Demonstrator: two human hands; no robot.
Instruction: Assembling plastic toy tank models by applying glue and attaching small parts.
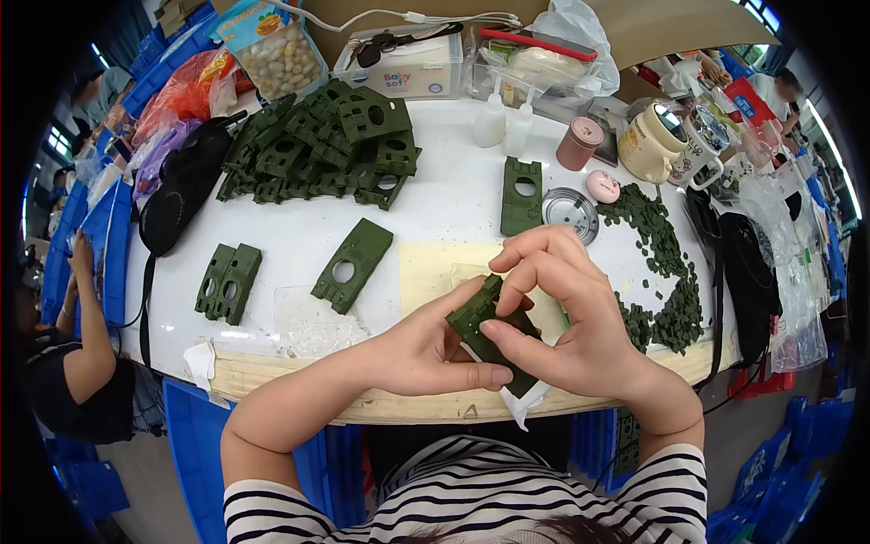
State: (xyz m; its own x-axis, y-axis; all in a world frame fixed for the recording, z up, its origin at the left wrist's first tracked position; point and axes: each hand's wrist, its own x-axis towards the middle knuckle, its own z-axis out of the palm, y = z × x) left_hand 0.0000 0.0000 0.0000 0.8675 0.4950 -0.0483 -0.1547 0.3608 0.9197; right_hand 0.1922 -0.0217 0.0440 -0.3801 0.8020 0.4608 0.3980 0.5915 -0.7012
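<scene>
A dark green plastic toy tank hull (471, 315) is held tilted above the front edge of the table. My left hand (421, 340) grips it from the left, its thumb lying along the near side. My right hand (584, 313) closes on the hull from the right, with the thumb pressed on its face and the bent index finger by its upper end. Any small piece between those fingertips is hidden. White tissue shows beneath the hull. Left of my hands lies a single hull with a round hole (352, 263), and farther left a pair of hulls (228, 283).
A heap of green hulls (317, 145) fills the back left. Another hull (522, 218) lies beside a round metal tin (570, 216). Many small green pieces (675, 308) spread at the right. White bottles (490, 122), a pink canister (580, 143) and mugs (652, 145) stand behind.
</scene>
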